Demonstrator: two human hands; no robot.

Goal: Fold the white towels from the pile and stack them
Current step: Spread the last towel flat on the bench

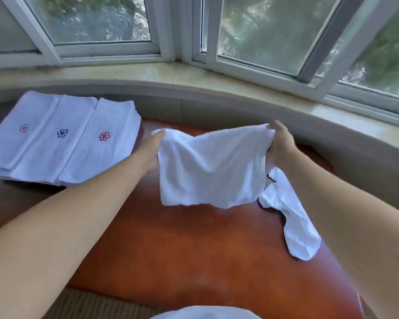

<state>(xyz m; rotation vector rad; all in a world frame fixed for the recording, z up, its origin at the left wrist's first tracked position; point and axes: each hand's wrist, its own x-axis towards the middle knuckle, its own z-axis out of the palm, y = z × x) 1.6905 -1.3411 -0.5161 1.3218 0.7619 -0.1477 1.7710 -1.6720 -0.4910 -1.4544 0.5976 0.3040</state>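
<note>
Both hands, left hand (151,150) and right hand (280,146), pinch a white towel (207,169) by its far corners, seemingly spreading it before laying it flat on the table (171,249) to fold.

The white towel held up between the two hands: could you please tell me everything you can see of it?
The white towel is plain, soft, wrinkled cloth with no emblem showing. It hangs roughly square above the reddish-brown table, sagging along its top edge. The left hand pinches its upper left corner and the right hand grips its upper right corner. Its lower edge hangs loose.
</note>
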